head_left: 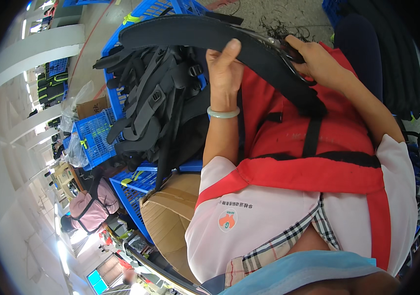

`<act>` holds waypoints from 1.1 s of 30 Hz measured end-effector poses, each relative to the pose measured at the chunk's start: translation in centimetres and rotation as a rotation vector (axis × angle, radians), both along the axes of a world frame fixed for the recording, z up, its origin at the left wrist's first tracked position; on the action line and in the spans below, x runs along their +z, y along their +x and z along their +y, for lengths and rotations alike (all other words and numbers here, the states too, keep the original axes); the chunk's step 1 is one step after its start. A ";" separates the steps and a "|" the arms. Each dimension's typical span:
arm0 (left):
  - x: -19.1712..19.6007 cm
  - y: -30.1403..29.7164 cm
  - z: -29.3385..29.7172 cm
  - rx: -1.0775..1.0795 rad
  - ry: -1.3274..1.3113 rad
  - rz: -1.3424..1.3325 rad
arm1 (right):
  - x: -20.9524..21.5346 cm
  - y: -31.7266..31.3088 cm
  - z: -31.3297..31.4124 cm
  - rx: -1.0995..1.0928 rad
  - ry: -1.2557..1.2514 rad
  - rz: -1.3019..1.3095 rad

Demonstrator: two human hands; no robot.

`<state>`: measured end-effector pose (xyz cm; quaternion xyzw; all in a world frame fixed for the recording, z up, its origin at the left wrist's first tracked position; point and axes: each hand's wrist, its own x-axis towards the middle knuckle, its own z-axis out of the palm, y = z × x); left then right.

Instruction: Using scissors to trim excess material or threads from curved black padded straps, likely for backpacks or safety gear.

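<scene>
A long curved black padded shoulder strap (180,30) spans the upper middle of the view, its narrow end hanging over my red apron (313,132). My left hand (225,69) grips the strap near its middle, thumb pressed on top and fingers mostly hidden behind it. On the right, my right hand (318,59) is closed around a pair of scissors (292,51) with dark handles and shiny metal parts, held against the strap's far edge. The blades are partly hidden by the strap, so I cannot tell whether they touch its material.
Left of me, a blue plastic crate (109,81) is heaped with black straps (146,115) and buckles. Nearer stand a cardboard box (170,196) and another blue crate (133,196). Dark trimmings (293,30) litter the floor ahead. Long black pieces (391,64) hang at the right. A person in pink (92,204) sits farther left.
</scene>
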<state>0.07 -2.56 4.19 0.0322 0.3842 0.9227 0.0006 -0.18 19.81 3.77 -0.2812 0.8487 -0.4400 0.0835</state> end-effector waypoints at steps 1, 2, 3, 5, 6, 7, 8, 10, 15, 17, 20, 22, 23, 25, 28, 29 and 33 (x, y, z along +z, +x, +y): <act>0.4 -0.2 -0.5 0.004 0.022 0.016 | 0.2 0.1 0.0 -0.003 -0.006 -0.032; 0.5 -0.6 -1.2 0.005 0.034 0.031 | 0.2 0.1 -0.1 -0.004 -0.005 -0.030; 0.6 -0.6 -1.2 0.004 0.035 0.036 | 0.1 0.0 -0.2 -0.002 -0.014 -0.044; 0.6 -0.5 -1.2 0.039 -0.066 0.066 | 0.2 0.0 -0.4 0.000 -0.025 -0.053; 0.9 -0.3 -0.6 0.012 -0.045 0.076 | 0.2 0.1 -0.7 -0.021 -0.031 -0.019; 1.0 -0.2 -0.2 0.007 -0.046 0.080 | 0.3 0.1 -0.8 -0.042 -0.037 0.014; 1.0 -0.1 0.1 0.020 -0.042 0.048 | 0.6 -0.2 -0.8 0.001 -0.046 -0.030; 1.3 0.2 0.2 0.048 -0.034 0.021 | 1.6 0.0 -1.1 -0.016 -0.021 -0.028; 1.7 0.4 0.3 0.028 -0.039 0.020 | 2.0 -0.2 -0.8 0.013 0.076 0.013; 1.5 0.4 0.2 0.018 -0.037 0.024 | 1.8 -0.4 -0.9 0.046 0.052 0.006; 1.0 0.4 0.1 -0.005 0.006 0.033 | 1.7 -0.4 -1.0 0.034 -0.022 0.013; 0.7 0.3 0.0 0.016 0.017 0.014 | 2.4 -0.5 -0.9 0.038 0.010 -0.006; 0.7 0.3 -0.3 0.016 0.018 0.013 | 2.6 -0.5 -0.9 0.041 0.042 -0.024; 1.0 -0.1 -0.8 -0.001 -0.019 0.035 | 1.8 -1.3 -0.2 0.060 0.023 0.005; 0.9 -0.7 -1.0 0.007 -0.040 0.043 | 2.5 -2.1 0.7 0.126 -0.012 0.018; 0.9 -0.8 -1.0 0.009 -0.039 0.046 | 3.3 -2.6 1.4 0.165 -0.025 0.002; 0.6 -0.3 -0.6 0.052 -0.082 0.048 | 5.7 -1.8 1.5 0.224 0.108 -0.220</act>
